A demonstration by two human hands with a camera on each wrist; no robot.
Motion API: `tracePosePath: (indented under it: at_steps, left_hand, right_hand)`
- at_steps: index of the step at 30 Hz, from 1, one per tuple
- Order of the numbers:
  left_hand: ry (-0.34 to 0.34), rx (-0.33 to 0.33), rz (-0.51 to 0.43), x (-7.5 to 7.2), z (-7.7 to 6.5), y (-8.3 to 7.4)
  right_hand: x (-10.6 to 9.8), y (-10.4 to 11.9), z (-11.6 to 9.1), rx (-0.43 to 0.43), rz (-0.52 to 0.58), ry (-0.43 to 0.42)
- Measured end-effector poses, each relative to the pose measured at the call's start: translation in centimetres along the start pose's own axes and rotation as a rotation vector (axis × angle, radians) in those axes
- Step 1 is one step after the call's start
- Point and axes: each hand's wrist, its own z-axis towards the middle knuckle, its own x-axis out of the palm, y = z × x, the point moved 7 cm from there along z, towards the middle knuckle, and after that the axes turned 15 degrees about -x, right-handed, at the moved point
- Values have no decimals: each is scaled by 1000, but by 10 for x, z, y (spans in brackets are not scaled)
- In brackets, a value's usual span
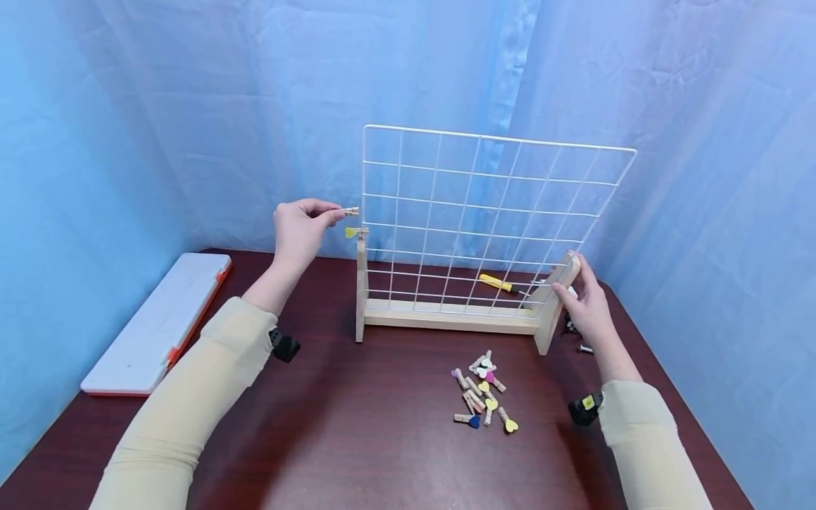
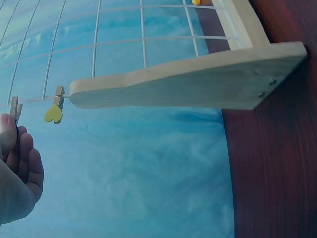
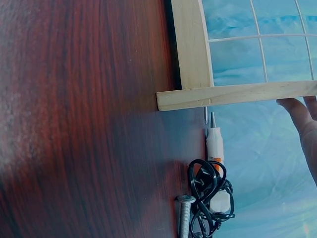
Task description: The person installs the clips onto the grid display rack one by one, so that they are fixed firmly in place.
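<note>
A white wire grid (image 1: 491,205) stands upright in a light wooden stand (image 1: 446,319). My left hand (image 1: 302,230) pinches a small wooden clothespin (image 1: 350,211) at the grid's left edge; whether its jaws are on the wire I cannot tell. Just below, a clothespin with a yellow heart (image 2: 53,113) is clipped to that edge, above the stand's left side piece (image 2: 188,84). My right hand (image 1: 588,301) holds the stand's right side piece (image 1: 556,301) near its top, thumb in front. On the table lies a pile of clothespins (image 1: 474,393) with coloured hearts.
A flat white case (image 1: 159,322) with orange latches lies at the table's left. Behind the grid is a yellow screwdriver (image 1: 497,283). To the right of the stand are a coiled black cable (image 3: 210,193), a white pen-like tool (image 3: 214,144) and a metal bolt (image 3: 185,213).
</note>
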Motion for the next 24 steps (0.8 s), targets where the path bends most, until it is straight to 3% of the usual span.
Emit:
tracePosePath:
  at_steps: [12, 19, 24]
  left_hand:
    - [6, -53, 31, 12, 6, -2]
    - [6, 56, 59, 7, 3, -4]
    - [-52, 194, -13, -6, -11, -16]
  right_hand:
    - [3, 2, 2, 19, -44, 19]
    - [5, 1, 3, 25, -58, 25]
    - [5, 3, 4, 15, -73, 18]
